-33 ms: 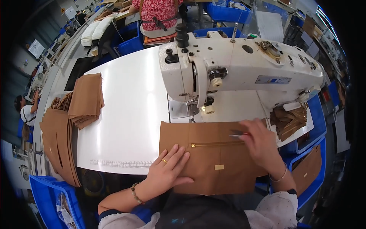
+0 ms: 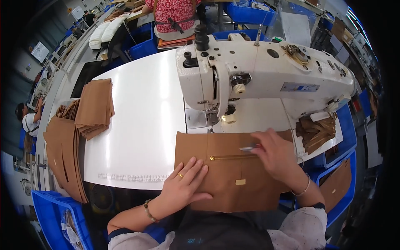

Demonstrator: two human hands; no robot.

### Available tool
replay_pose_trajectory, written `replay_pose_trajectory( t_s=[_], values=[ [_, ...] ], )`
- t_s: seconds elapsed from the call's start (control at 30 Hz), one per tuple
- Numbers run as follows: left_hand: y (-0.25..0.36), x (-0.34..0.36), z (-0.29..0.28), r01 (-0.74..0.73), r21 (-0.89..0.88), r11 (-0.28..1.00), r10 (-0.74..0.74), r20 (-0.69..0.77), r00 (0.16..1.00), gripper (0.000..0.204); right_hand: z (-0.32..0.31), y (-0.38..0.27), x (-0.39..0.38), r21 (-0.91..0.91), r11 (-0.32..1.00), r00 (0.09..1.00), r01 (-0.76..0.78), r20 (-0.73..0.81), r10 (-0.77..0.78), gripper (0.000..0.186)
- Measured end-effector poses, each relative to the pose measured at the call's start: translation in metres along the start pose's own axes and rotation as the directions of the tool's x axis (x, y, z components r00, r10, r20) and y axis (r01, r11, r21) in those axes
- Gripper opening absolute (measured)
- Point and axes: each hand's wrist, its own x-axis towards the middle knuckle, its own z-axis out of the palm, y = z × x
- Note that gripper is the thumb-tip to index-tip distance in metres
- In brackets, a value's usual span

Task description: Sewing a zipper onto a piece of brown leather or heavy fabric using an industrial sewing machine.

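Note:
A brown fabric panel [image 2: 227,198] lies across the front of the white sewing table and hangs over its near edge. Set into it is a zipper [image 2: 233,157] with a gold-coloured pull at its left end, and below that a small pale label [image 2: 240,182]. My left hand [image 2: 183,183] rests flat on the panel's left part, fingers spread and empty. Over the zipper's right part, my right hand [image 2: 277,156] is closed round small thread snips [image 2: 248,148] with a red handle, their metal tip pointing left. The hand hides the zipper's right end.
A white sewing machine [image 2: 258,83] stands beyond the panel. Brown fabric stacks [image 2: 95,106] lie at the left, and brown strips [image 2: 316,131] at the right. Blue bins [image 2: 56,208] flank the table. A person in red [image 2: 174,16] sits ahead; another works far left.
My right hand has shifted a little left over the panel with the thread snips. My left hand stays on the fabric.

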Motion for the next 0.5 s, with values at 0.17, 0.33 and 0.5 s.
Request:
replay_pose_trajectory(
  t_s=[0.17, 0.33, 0.5],
  values=[
    [0.000, -0.004, 0.006, -0.003, 0.019, 1.000, 0.003, -0.041, 0.999, 0.087, 0.059, -0.014, 0.045, -0.232, 0.922, 0.950, 0.312, 0.052, -0.308, 0.029],
    [-0.002, -0.007, 0.011, -0.003, 0.023, 1.000, 0.005, -0.072, 0.997, 0.087, 0.075, -0.010, 0.055, -0.221, 0.819, 0.845, 0.529, 0.047, -0.533, 0.027],
    [-0.004, -0.009, 0.014, -0.013, 0.043, 0.999, 0.016, -0.058, 0.998, 0.088, 0.068, 0.010, 0.067, -0.191, 0.866, 0.883, 0.463, 0.017, -0.469, 0.025]
  ],
)
